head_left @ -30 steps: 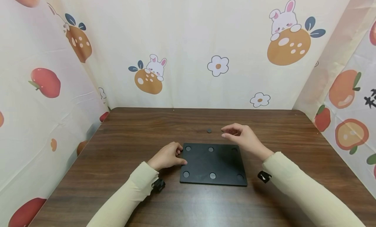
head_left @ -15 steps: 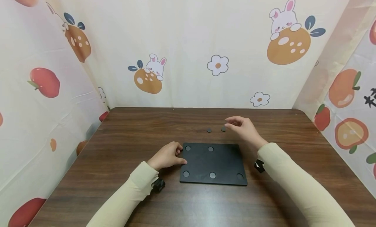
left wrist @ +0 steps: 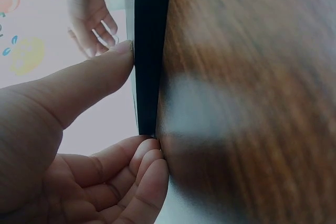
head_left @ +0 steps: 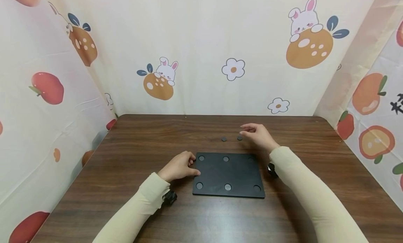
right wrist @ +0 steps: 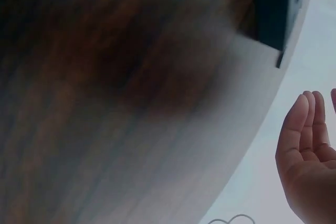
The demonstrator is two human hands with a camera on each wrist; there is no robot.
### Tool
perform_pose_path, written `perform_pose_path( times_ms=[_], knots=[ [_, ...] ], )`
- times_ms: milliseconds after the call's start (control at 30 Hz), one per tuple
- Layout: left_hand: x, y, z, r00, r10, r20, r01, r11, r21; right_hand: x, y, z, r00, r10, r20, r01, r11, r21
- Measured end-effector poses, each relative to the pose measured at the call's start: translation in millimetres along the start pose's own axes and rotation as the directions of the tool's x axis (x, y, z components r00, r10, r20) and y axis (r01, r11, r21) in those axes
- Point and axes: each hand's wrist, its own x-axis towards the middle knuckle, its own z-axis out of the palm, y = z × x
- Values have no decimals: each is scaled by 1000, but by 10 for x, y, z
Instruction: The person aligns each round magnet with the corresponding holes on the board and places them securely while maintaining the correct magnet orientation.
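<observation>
A flat black rectangular board (head_left: 240, 174) with several round recesses along its near and far sides lies on the table. My left hand (head_left: 178, 166) holds its left edge. In the left wrist view the thumb (left wrist: 100, 74) presses the board's face while curled fingers (left wrist: 149, 182) meet its corner. Beyond the board lie two small dark discs, a left one (head_left: 224, 139) and a right one (head_left: 239, 138). My right hand (head_left: 259, 135) hovers just right of the right disc, thumb and fingers parted with nothing between them.
The brown wood-grain table (head_left: 141, 141) ends at a pale printed curtain (head_left: 201, 82) behind, with more curtain on both sides. A black strap device sits on each wrist, the left one (head_left: 170, 198) nearer the table's front.
My right hand has moved slightly away from me past the board, baring the right disc that it partly covered, then shifted a touch left. The left hand and board stay put.
</observation>
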Motion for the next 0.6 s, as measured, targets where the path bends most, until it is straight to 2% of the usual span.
perform_pose_path(
  times_ms=[600],
  knots=[
    [0,0,-5,1000,5,5,-5,1000,4,138,122,0,990,94,101,-84,991,-101]
  ],
)
